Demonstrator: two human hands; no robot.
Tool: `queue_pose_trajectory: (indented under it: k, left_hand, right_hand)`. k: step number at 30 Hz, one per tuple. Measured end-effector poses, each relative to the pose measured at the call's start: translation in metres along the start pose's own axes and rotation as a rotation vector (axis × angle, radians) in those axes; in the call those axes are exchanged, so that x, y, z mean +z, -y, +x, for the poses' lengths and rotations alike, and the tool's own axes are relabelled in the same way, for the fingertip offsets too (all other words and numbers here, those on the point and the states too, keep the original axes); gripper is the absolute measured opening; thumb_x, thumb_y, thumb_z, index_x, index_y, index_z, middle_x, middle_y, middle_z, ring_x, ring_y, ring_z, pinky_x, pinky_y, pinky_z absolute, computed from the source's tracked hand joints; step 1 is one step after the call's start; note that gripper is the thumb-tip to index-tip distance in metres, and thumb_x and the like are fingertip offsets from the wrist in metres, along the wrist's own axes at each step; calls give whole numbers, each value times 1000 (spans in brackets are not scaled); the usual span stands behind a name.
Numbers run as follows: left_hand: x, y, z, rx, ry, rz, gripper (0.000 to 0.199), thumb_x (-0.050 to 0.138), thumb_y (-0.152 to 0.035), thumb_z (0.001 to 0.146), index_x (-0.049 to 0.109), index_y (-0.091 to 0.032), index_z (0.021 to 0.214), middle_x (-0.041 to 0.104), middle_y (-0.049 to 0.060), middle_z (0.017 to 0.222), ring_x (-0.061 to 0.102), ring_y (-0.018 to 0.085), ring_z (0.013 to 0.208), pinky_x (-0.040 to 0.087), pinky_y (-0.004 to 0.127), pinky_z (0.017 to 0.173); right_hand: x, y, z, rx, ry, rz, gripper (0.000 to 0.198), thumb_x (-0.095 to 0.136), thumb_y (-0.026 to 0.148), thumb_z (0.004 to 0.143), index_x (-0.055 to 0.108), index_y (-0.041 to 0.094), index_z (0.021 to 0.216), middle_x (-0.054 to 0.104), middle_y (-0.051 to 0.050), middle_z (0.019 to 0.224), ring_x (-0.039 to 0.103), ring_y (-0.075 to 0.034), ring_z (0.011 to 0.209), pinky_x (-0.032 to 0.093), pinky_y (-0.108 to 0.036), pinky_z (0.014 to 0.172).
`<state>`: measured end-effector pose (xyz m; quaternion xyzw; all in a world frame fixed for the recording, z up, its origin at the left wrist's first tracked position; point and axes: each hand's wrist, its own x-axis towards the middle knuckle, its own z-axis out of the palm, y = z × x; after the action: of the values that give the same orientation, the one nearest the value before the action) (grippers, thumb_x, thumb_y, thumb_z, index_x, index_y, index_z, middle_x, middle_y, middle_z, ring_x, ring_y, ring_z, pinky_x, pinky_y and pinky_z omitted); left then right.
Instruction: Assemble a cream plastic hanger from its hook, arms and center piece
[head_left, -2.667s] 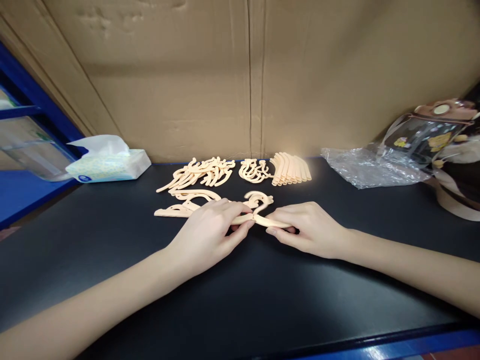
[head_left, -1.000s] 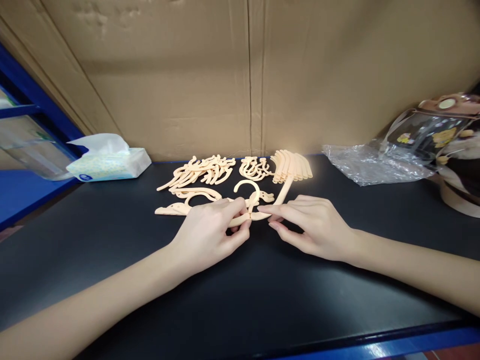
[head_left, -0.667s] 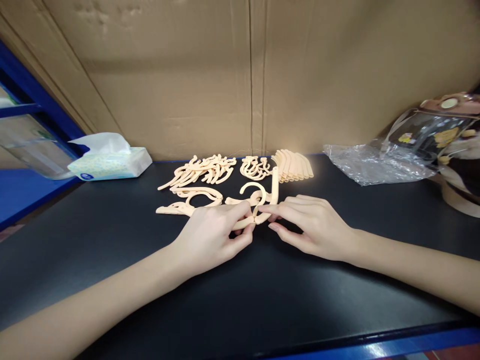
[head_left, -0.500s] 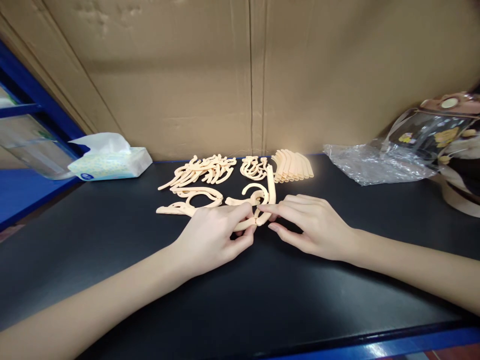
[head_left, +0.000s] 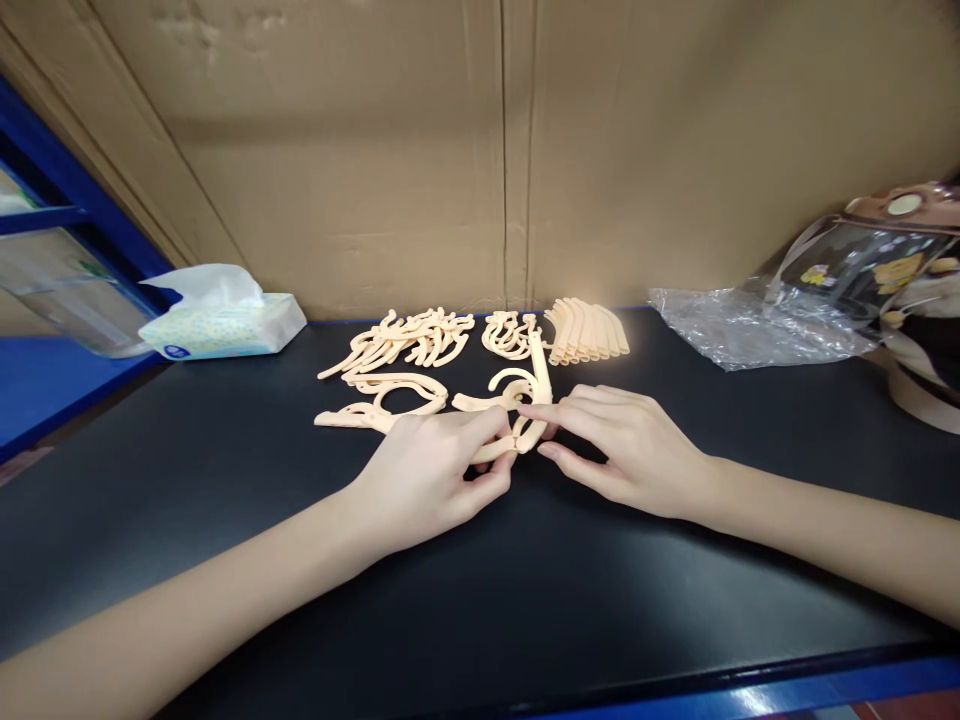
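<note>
A cream plastic folding clothes hanger is between my two hands, with one arm pointing up and away and a curved hook beside it. My left hand pinches its other arm between thumb and fingers, near the centre joint. My right hand has its index fingertip on the joint and its thumb and other fingers close around the upright arm; part of that grip is hidden. Just beyond my left hand lie more cream hanger pieces, folded in a loop shape.
At the back of the black table lie a pile of cream arms, a cluster of small hooks and a row of curved tubes. A tissue pack stands left; crumpled plastic and a clear bag lie right.
The hanger and my hands look almost the same. The whole view has shifted very slightly, and the hanger's joint shows a small change of angle.
</note>
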<state>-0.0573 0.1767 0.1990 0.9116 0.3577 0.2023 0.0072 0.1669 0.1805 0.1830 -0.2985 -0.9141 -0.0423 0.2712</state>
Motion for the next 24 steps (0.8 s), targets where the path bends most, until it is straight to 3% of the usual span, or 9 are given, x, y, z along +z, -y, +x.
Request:
queue_pose_trajectory:
  k: [12, 18, 24]
  left_hand:
    - [-1, -1, 0, 31, 29, -25, 13, 48, -21, 86, 59, -19, 81, 62, -3, 66, 55, 11, 57, 34, 21, 53]
    - [-1, 2, -2, 121, 76, -67, 12, 50, -25, 88, 61, -21, 89, 66, -2, 75, 61, 11, 63, 37, 22, 55]
    - [0, 3, -3, 179, 121, -57, 16, 54, -25, 87, 59, -21, 102, 70, -2, 88, 65, 13, 76, 40, 23, 61]
  right_hand:
    - [1, 0, 0, 24, -6, -24, 29, 49, 27, 94, 60, 16, 119, 70, -6, 89, 62, -19, 81, 47, -31, 70]
    - [-3, 1, 1, 59, -14, 49, 26, 40, 30, 99, 63, 18, 100, 70, -5, 91, 59, -17, 79, 44, -30, 71]
    - [-4, 1, 1, 207, -37, 71, 25, 41, 36, 98, 55, 19, 85, 63, -2, 79, 54, -16, 74, 41, -29, 68]
